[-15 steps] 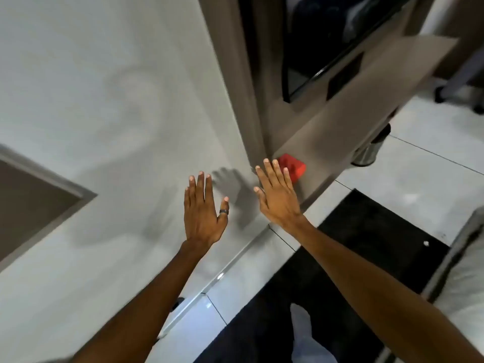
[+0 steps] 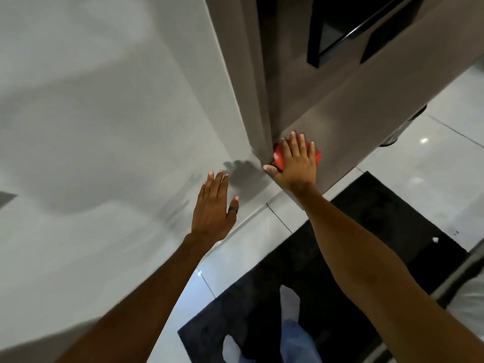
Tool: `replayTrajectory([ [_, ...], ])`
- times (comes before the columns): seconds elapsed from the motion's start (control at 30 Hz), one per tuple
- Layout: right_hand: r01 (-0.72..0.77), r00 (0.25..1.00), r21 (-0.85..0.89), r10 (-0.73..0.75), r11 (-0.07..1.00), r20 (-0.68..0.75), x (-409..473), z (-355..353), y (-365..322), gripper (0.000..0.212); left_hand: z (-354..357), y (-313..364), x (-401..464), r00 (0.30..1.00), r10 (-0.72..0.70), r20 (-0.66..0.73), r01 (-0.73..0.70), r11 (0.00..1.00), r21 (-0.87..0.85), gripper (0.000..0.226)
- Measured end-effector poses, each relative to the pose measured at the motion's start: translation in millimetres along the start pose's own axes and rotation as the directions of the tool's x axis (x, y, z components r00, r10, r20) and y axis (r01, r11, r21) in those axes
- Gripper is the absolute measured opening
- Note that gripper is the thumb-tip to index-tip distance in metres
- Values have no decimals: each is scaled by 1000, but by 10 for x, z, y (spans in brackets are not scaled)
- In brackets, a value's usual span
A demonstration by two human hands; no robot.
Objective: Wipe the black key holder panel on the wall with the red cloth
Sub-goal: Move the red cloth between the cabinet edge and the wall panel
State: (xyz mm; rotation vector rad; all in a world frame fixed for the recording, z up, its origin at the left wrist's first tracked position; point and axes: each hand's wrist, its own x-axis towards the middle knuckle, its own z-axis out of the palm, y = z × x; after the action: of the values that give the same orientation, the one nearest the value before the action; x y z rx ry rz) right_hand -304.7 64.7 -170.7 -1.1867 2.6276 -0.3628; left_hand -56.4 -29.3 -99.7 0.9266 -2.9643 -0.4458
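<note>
The right hand [image 2: 296,163] lies flat, fingers [image 2: 301,142] spread, on the red cloth [image 2: 279,156], whose soft corners peek out either side of them on the smooth taupe ledge [image 2: 353,106]. The left hand [image 2: 213,205] hovers open-fingered by the glossy white wall [image 2: 104,113].

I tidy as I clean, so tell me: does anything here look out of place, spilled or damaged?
One small thing: a white scrap lies on the black mat's right edge, with tiny dark specks on the floor tile beside it. Otherwise nothing stands out; the red cloth lies flat under the right hand.
</note>
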Motion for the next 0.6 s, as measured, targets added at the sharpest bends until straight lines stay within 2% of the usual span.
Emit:
replayTrajectory([
  [0.13,-72,996,-13,73,997,50,-126,-55,-142,107,1,-109,-212,1000,8,12,-8,1000,15,69],
  [0.3,-158,986,5,157,987,54,-677,-102,-384,92,-154,-243,-645,1000,-23,2,23,1000,-6,70],
  [0.37,-185,981,87,179,979,72,-885,-144,-510,85,-289,-335,-884,999,-41,-35,40,999,-18,70],
  [0.43,-240,971,312,225,920,83,-1112,-211,-717,76,-444,-484,-1167,993,-38,-111,37,999,-6,68],
  [0.47,-292,955,477,281,829,95,-1217,-233,-814,70,-495,-537,-1247,989,-28,-146,27,1000,-5,68],
  [0.53,-387,908,751,363,535,209,-1483,-290,-1218,57,-685,-703,-1487,973,-22,-231,24,1000,4,68],
  [0.6,-428,879,875,327,225,346,-1719,-309,-1740,53,-898,-894,-1710,949,-10,-315,21,999,31,67],
])
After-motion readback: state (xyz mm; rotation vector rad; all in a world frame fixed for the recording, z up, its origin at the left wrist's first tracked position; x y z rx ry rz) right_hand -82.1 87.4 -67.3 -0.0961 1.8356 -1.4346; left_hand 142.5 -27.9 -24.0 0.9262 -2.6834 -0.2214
